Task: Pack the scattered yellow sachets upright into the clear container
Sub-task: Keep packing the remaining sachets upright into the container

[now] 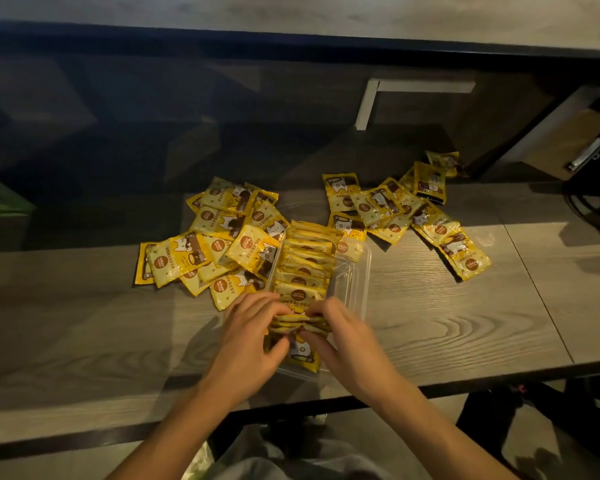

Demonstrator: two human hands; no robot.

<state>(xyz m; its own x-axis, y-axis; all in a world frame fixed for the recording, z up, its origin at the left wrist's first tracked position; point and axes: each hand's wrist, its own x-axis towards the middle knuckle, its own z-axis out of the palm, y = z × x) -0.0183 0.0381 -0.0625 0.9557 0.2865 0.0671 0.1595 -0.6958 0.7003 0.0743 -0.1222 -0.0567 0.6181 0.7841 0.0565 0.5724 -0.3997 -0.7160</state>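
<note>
Fingers (278, 308) on both hands are curled in, pinching the same little bundle of sachets (297, 323) at the near end of the clear container (359, 271). Left hand (253, 336) comes in from the lower left, right hand (340, 336) from the lower right, both forearms bare, knuckles up, thumbs tucked under the bundle.

Biggest thing is the wood-grain table (447, 323), with the container sitting near its front edge. A row of yellow sachets (305, 268) already stands on edge inside it, filling the left side. Loose sachets lie flat in two heaps: the left pile (215, 244) touching the container's left wall and the right pile (426, 209) further back.

Each pack has a brown round logo and a cartoon cat, plus a line of writing too small and blurry to read. The container's front wall is mostly hidden by the hands. A clipboard (568, 147) sits far right, half in shadow.
</note>
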